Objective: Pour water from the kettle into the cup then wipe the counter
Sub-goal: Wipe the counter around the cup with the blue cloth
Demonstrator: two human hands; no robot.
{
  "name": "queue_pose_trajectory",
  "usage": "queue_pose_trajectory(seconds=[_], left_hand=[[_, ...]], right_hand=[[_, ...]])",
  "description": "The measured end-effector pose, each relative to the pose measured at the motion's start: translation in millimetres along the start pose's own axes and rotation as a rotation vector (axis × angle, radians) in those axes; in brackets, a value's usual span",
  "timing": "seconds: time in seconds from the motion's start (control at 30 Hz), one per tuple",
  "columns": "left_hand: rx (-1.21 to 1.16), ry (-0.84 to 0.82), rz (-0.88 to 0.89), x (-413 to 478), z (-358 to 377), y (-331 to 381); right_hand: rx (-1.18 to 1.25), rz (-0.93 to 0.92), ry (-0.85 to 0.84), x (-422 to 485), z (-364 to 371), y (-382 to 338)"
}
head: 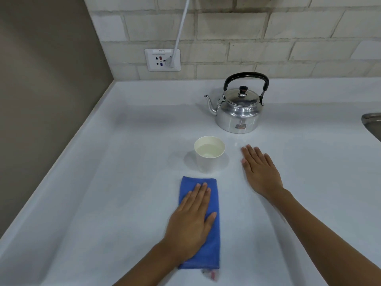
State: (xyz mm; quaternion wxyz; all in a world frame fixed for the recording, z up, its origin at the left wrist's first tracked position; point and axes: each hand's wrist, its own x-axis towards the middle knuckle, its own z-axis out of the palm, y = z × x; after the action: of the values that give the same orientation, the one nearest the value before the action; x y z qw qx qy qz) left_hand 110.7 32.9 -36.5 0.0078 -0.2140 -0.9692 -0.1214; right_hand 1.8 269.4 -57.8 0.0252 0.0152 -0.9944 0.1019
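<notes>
left hand [190, 221] flat on cloth [210, 242] | right hand [260, 172] flat, empty | socket label [162, 50] unreadable

The sink [372, 125] at three o'clock is cut off by the edge; the left hand [190, 221] hides the cloth's [212, 240] middle; its tag is blurred.

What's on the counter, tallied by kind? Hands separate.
Kettles: 1, the metal kettle, upright
Cups: 1, the paper cup, water inside
Cloths: 1, the blue cloth, folded, under the left hand
Hands: 2, the left flat on the cloth, the right hand flat on the counter
Total: 3 objects, 2 hands
</notes>
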Motion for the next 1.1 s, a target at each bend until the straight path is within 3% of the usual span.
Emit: queue_pose_trajectory(seconds=[0.17, 0.37, 0.5, 0.77, 1.0, 1.1], left_hand=[[0.021, 0.004, -0.083, -12.0, -15.0, -77.0], [-0.006, 0.048, -0.262, 62.2, -8.7, -111.9], [-0.077, -0.027, -0.183, 106.3, -2.3, -90.2], [-0.049, -0.006, 0.128, 67.5, -9.0, -127.0], [0.005, 0.015, -0.191, 143.1, -10.2, -144.6], [0.006, 0.011, -0.109, 165.1, -1.3, -131.8]], right_hand=[[-0.019, 0.015, 0.018, 0.4, 4.8, -0.4], [-0.020, 0.025, 0.017, 1.6, 5.7, -2.1], [-0.022, 0.018, 0.013, 1.2, 5.0, -0.3], [-0.014, 0.013, 0.023, -0.7, 2.7, -1.4], [-0.025, 0.032, 0.015, -0.6, -0.9, -7.3], [-0.014, 0.032, 0.012, -0.4, -1.5, -7.4]])
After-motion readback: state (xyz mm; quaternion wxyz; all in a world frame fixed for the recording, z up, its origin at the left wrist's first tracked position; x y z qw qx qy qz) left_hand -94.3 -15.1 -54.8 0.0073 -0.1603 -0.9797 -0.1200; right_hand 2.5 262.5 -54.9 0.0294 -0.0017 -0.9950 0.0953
